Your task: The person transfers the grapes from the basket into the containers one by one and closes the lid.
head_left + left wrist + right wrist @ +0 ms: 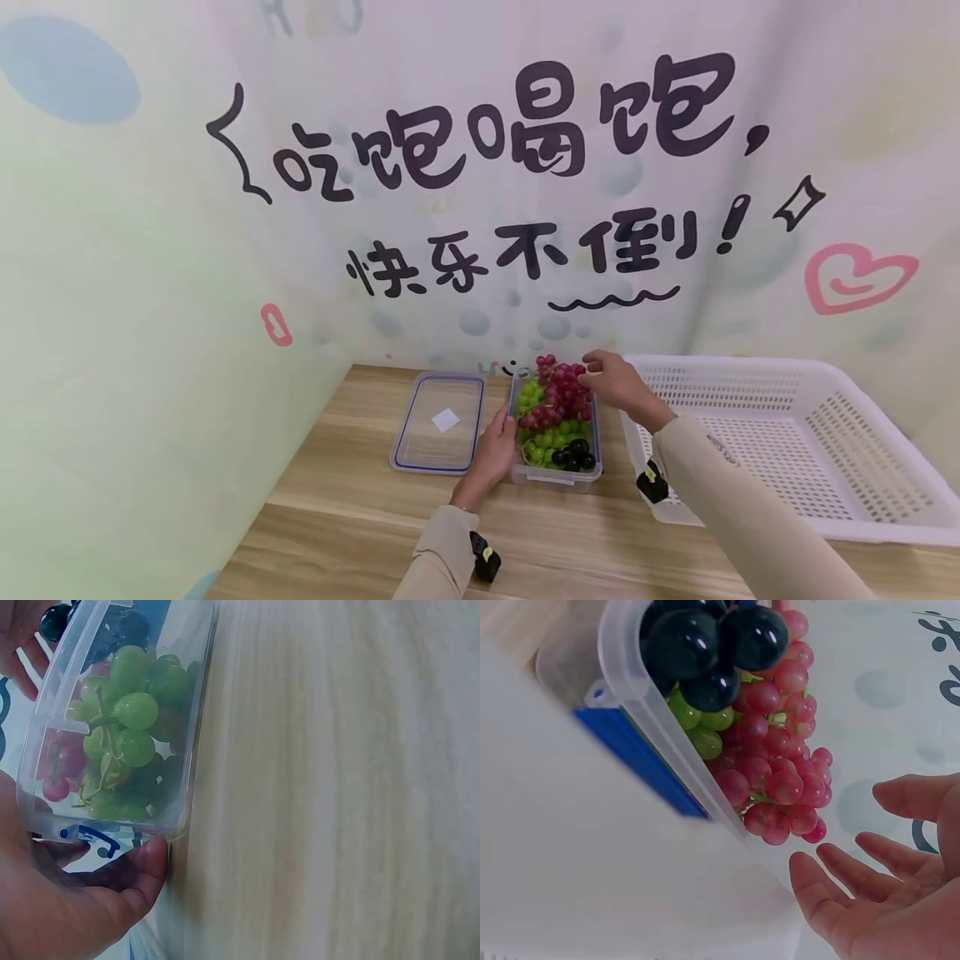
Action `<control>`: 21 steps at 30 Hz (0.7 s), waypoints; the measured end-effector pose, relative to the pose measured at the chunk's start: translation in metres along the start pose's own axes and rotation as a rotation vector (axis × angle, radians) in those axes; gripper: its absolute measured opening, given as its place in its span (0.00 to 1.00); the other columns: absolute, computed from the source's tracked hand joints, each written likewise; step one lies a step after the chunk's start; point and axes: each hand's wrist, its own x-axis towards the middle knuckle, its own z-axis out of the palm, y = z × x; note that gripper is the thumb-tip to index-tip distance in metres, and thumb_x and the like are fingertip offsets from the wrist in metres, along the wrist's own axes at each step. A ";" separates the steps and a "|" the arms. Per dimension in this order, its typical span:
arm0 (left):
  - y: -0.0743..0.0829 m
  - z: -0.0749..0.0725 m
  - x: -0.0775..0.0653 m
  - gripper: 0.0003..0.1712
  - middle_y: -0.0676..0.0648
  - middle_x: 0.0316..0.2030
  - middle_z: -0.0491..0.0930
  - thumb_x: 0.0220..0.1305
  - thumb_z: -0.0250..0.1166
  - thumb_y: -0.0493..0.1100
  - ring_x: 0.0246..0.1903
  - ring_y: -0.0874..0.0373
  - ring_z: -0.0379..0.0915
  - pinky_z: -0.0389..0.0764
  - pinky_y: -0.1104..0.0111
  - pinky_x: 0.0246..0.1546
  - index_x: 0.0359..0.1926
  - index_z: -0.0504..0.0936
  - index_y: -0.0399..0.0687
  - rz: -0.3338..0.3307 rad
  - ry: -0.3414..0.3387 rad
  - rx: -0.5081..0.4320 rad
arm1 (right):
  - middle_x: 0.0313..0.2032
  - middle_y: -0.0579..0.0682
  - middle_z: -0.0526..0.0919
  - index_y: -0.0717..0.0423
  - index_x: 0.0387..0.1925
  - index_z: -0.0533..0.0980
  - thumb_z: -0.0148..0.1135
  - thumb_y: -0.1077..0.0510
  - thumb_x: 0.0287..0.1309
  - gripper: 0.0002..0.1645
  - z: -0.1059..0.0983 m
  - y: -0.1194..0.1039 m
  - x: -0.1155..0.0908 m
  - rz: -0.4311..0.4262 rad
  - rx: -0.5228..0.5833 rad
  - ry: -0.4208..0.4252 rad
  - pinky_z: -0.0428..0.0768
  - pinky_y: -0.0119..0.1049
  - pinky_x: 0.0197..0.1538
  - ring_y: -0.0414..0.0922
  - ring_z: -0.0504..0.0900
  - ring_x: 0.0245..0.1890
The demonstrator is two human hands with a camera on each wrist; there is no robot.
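A clear plastic food container (558,477) holds bunches of green grapes (551,442), red grapes (564,392) and black grapes (576,456). The red bunch lies at the far end, rising above the rim. My left hand (493,450) holds the container's left side, with fingers (150,862) low against the outer wall beside a blue-edged clip. Beyond the far right corner, my right hand (618,385) hovers beside the red grapes. In the right wrist view its fingers (859,874) are loosely spread, a small gap from the bunch, with nothing held.
A clear lid (442,425) with a blue seal and a white paper square lies left of the container. To the right stands a large white perforated basket (802,467). Behind the wooden table (337,517) hangs a printed curtain (450,333).
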 end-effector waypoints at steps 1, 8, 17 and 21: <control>0.000 0.000 0.000 0.30 0.34 0.72 0.60 0.80 0.36 0.46 0.72 0.37 0.53 0.56 0.45 0.71 0.76 0.54 0.39 0.006 0.000 0.005 | 0.65 0.72 0.68 0.68 0.67 0.64 0.51 0.58 0.71 0.29 0.001 0.000 0.000 -0.004 -0.001 0.006 0.76 0.58 0.60 0.66 0.70 0.64; 0.005 -0.009 -0.001 0.28 0.34 0.67 0.68 0.80 0.37 0.44 0.66 0.38 0.64 0.64 0.46 0.68 0.73 0.60 0.36 0.043 0.024 0.061 | 0.64 0.71 0.70 0.68 0.67 0.65 0.52 0.58 0.70 0.29 0.007 -0.002 -0.003 -0.035 0.033 0.024 0.78 0.55 0.58 0.64 0.74 0.61; 0.009 -0.035 0.001 0.28 0.30 0.65 0.70 0.79 0.39 0.47 0.66 0.34 0.65 0.65 0.45 0.67 0.70 0.66 0.35 0.044 0.103 0.126 | 0.67 0.65 0.69 0.61 0.69 0.66 0.50 0.51 0.73 0.29 0.012 -0.014 -0.002 0.022 0.170 -0.012 0.74 0.56 0.63 0.60 0.71 0.64; 0.010 -0.051 0.002 0.27 0.29 0.51 0.77 0.80 0.38 0.51 0.51 0.35 0.75 0.77 0.50 0.51 0.57 0.74 0.35 0.032 0.109 0.105 | 0.69 0.61 0.67 0.56 0.72 0.63 0.46 0.45 0.75 0.32 0.016 -0.020 -0.001 0.062 0.311 -0.034 0.69 0.56 0.67 0.58 0.67 0.68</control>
